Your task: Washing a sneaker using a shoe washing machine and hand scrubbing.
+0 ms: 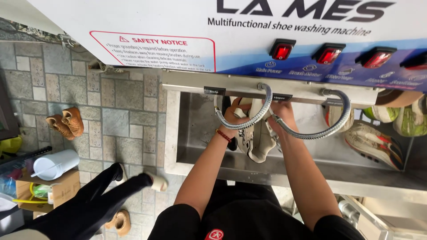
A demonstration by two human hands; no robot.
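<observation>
Both my hands hold a white sneaker point(255, 138) over the steel basin point(195, 129) of a shoe washing machine. My left hand point(233, 113) grips the shoe's left side; a red bracelet circles that wrist. My right hand point(280, 113) grips the shoe's right side, up under the machine's front edge. Two flexible metal hoses point(249, 122) curve down in front of my hands and partly hide them. The shoe's toe points down toward me.
The machine's white panel point(249, 35) with red rocker switches point(282, 49) hangs above. Several sneakers point(378, 142) lie on the right of the basin. Brown shoes point(66, 122) stand on the tiled floor at left, near a cardboard box point(49, 189) and a white tumbler point(55, 164). Another person's black-clad leg point(98, 200) crosses lower left.
</observation>
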